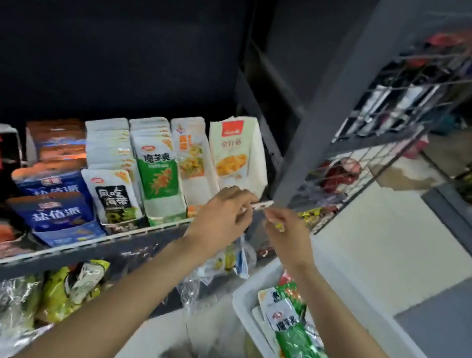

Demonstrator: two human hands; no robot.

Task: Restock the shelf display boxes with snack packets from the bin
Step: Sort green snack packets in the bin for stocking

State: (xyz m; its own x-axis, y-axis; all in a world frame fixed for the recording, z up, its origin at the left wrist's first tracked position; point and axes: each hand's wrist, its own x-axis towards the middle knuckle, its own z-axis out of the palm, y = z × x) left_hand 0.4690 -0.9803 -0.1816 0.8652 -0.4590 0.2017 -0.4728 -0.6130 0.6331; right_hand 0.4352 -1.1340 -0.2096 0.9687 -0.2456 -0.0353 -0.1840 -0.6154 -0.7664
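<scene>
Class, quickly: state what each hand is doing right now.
Left hand: pinches one end of a small white packet.
Right hand: pinches the packet's other end.

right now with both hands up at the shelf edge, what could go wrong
1. The left hand and right hand pinch a thin packet edge-on; a weak grip could drop it.
2. The rightmost display box leans, so pushing in could tip it.
3. Loose wrappers hang below and may snag.

Both hands, left hand (223,216) and right hand (288,232), pinch a snack packet (261,205) edge-on before the display boxes (244,155)
</scene>
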